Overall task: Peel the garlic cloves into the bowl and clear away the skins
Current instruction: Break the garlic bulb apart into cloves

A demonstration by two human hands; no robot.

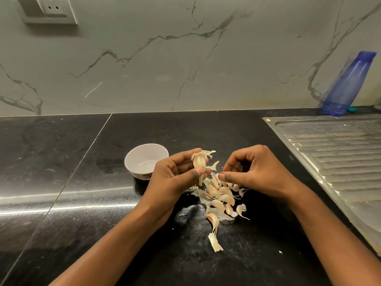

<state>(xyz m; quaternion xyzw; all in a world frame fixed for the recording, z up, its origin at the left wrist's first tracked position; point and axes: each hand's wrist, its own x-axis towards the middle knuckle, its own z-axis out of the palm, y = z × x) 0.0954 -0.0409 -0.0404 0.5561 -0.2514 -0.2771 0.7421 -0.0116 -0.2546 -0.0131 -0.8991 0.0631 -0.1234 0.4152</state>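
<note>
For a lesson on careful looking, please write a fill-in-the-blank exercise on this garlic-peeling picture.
The left hand holds a piece of ____.
The bowl is ____ in colour.
The bottle near the sink is ____.
Loose cloves lie on the black ____.
Missing words: garlic; white; blue; counter.

A blue bottle (348,83) is standing by the wall (165,58), behind the metal sink (334,145). A socket (52,7) is sitting high on the wall. The black table (51,151) is shining.
</note>
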